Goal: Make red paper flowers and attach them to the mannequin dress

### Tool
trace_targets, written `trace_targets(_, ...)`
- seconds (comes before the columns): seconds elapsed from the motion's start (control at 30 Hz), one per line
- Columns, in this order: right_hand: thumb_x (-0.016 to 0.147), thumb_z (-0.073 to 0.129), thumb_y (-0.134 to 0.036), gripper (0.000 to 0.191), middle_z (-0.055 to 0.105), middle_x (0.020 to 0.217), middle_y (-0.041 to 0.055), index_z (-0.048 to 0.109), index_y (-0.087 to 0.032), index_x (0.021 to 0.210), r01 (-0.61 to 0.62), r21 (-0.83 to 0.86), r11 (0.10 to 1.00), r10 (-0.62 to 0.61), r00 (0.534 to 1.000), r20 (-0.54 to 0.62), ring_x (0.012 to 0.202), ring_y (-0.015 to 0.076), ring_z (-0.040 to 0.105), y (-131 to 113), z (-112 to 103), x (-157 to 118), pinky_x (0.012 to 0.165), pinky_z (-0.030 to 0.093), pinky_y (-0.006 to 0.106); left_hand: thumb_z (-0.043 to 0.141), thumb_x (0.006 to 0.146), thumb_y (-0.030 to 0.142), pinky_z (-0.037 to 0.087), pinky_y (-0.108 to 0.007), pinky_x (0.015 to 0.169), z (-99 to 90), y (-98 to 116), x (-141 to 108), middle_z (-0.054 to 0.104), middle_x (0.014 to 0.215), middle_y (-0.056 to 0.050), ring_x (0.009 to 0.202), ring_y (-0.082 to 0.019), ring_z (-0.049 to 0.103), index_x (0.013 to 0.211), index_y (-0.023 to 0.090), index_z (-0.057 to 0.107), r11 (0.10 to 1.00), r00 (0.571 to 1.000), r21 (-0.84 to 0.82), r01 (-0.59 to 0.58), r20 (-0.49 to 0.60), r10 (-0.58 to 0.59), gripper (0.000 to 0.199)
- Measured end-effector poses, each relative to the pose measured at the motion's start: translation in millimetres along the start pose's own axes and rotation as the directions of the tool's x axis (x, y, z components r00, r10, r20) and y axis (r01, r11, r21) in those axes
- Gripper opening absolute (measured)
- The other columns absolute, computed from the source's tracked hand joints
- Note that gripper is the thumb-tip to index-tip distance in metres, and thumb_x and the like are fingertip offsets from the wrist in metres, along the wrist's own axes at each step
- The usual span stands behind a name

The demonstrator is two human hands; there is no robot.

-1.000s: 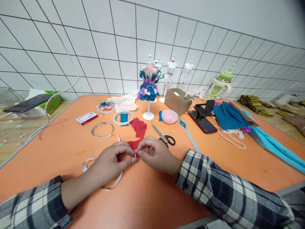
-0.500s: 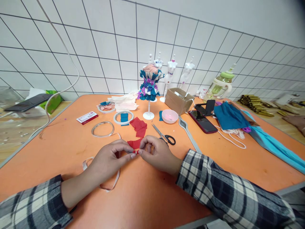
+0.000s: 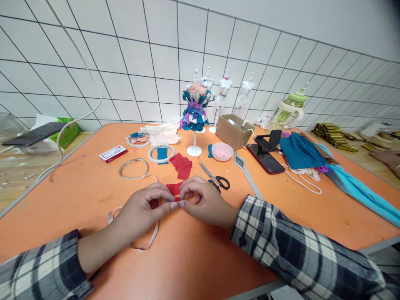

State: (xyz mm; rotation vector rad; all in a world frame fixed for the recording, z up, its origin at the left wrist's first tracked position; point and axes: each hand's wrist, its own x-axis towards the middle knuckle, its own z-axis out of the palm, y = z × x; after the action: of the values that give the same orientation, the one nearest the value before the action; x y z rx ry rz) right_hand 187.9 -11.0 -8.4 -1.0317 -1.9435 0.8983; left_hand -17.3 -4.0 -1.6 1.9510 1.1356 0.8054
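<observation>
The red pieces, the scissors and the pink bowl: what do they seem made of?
Red pieces: matte and creased, so perhaps crepe paper or thin cloth.
Scissors: silvery-grey blades, likely metal; plain black handles, probably plastic.
Pink bowl: smooth and evenly coloured, perhaps plastic.

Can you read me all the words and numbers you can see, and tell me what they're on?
No words or numbers are clear enough to quote.
Red-and-white box: has print, too small and blurred to read.
Phone with the dark red case: nothing readable on its screen.
Green pack: no words I can make out.
</observation>
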Motion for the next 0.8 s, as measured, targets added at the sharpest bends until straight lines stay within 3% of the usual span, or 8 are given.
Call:
trace_targets(0.1, 0.078, 0.069, -0.024, 0.012, 0.062, 0.095, 0.0013, 0.064, -0.02, 0.088, -0.014, 0.001, 1.0, 0.014, 1.0, -0.021, 0.081, 0.0123, 0.056, -1.4, 0.9, -0.7, 0.065, 0.045, 0.022, 0.067, 0.082, 0.041, 0.049, -0.029, 0.073, -0.3, -4.0, -0.3, 0.068, 0.08, -0.001, 0.076, -0.018, 0.064, 0.076, 0.023, 0.072, 1.0, 1.0, 0.004, -0.002, -0.002, 0.002, 0.02)
trace_targets(0.23, 0.077, 0.069, -0.025, 0.03, 0.064, 0.099, 0.0003, 0.059, -0.021, 0.104, -0.149, 0.097, 0.984, 0.153, 0.988, -0.03, 0.066, 0.0079, 0.054, -4.5, 1.9, -0.3, 0.058, 0.043, 0.021, 0.067, 0.082, 0.042, 0.049, -0.029, 0.073, -0.3, -6.3, 0.3, 0.068, 0.081, -0.002, 0.077, -0.018, 0.064, 0.078, 0.023, 0.071, 1.0, 1.0, 0.011, 0.007, -0.015, -0.007, 0.019)
trace_targets(0.37, 0.078, 0.067, -0.024, 0.009, 0.059, 0.071, -0.0044, 0.064, -0.019, 0.085, -0.186, 0.106, 0.977, 0.185, 0.983, 0.02, 0.057, 0.0071, 0.048, -4.0, 3.4, 1.2, 0.054, 0.037, 0.021, 0.066, 0.082, 0.043, 0.051, -0.032, 0.077, 0.6, -6.6, 0.2, 0.069, 0.083, -0.003, 0.08, -0.019, 0.065, 0.079, 0.023, 0.071, 1.0, 1.0, 0.006, 0.018, 0.01, -0.018, 0.021)
trace_targets(0.53, 0.078, 0.068, -0.025, 0.007, 0.055, 0.063, -0.0053, 0.066, -0.019, 0.08, -0.2, 0.109, 0.974, 0.205, 0.978, -0.035, 0.056, 0.0078, 0.047, -0.5, 5.3, 2.3, 0.052, 0.035, 0.021, 0.069, 0.079, 0.043, 0.053, -0.035, 0.082, 1.7, -5.3, -0.9, 0.071, 0.096, -0.005, 0.09, -0.023, 0.066, 0.109, 0.023, 0.067, 0.994, 0.995, -0.044, 0.1, -0.006, -0.1, 0.036)
trace_targets(0.8, 0.076, 0.072, -0.031, 0.013, 0.055, 0.06, -0.0042, 0.069, -0.018, 0.078, -0.184, 0.175, 0.967, 0.199, 0.977, -0.073, 0.055, 0.0092, 0.047, 1.6, 9.6, 4.2, 0.053, 0.035, 0.022, 0.062, 0.084, 0.045, 0.052, -0.031, 0.078, -4.3, 0.3, -0.3, 0.069, 0.083, -0.002, 0.082, -0.02, 0.065, 0.079, 0.025, 0.071, 0.999, 0.998, 0.042, 0.005, -0.067, -0.002, 0.022)
